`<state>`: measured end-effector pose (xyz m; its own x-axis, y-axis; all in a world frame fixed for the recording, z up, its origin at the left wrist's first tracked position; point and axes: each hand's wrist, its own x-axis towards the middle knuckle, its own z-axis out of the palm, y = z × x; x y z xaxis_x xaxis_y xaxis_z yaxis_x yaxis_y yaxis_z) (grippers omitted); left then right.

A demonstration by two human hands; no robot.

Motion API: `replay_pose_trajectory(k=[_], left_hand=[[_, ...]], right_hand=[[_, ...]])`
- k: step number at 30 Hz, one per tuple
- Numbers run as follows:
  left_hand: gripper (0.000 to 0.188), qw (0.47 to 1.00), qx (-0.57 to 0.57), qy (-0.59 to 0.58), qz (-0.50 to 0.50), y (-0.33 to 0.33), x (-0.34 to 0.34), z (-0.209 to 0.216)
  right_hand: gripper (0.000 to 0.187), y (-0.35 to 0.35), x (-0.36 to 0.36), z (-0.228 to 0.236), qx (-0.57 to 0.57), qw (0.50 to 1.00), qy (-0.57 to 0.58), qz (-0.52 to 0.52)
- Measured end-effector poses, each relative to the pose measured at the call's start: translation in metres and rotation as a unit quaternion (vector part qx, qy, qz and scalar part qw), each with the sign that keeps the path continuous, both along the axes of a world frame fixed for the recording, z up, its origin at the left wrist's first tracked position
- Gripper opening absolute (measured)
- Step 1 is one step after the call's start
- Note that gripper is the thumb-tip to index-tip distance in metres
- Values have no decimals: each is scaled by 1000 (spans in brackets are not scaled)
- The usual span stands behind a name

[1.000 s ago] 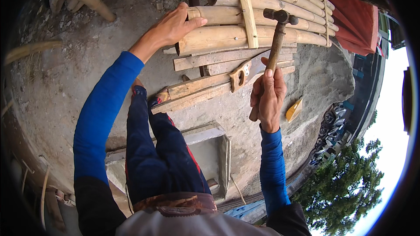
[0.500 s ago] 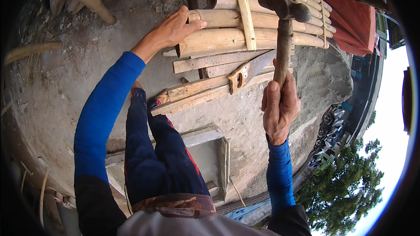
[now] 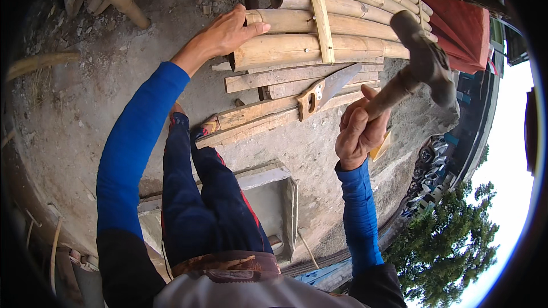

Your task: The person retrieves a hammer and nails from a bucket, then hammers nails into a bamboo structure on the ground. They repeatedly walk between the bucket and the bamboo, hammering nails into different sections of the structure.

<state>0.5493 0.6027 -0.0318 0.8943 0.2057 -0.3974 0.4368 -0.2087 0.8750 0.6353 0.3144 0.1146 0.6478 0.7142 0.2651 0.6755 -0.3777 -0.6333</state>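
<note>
My right hand (image 3: 361,131) is closed round the wooden handle of a hammer (image 3: 425,60), whose dark metal head is raised and tilted to the right. My left hand (image 3: 231,29) grips the open end of a bamboo pole (image 3: 285,21), thumb lying along its top and fingers over the rim. Beside it lies the nearest, thicker bamboo pole (image 3: 274,51). A pale bamboo strip (image 3: 318,14) crosses the row of poles, and nail heads show on the poles near it. A handsaw (image 3: 322,94) with a wooden handle rests on planks just below.
Wooden planks (image 3: 251,115) lie under and before the poles, near my feet. A shallow concrete-edged basin (image 3: 260,177) is set beside my legs. Red sheeting (image 3: 459,28) hangs at the far right. A yellow piece (image 3: 381,145) shows behind my right hand, and a sand heap (image 3: 419,88) beyond.
The hammer has swung from upright to tilted right, its head moving right and down. My right hand has turned with it. My left hand has stayed at the pole end.
</note>
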Motion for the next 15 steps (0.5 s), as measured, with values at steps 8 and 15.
replay_pose_trajectory(k=[8, 15], left_hand=[[114, 1000, 0, 3, -2, 3, -2, 1], [101, 991, 92, -78, 51, -3, 6, -23]], right_hand=[[29, 1, -13, 24, -51, 998, 43, 1], [25, -21, 20, -55, -203, 979, -2, -23]])
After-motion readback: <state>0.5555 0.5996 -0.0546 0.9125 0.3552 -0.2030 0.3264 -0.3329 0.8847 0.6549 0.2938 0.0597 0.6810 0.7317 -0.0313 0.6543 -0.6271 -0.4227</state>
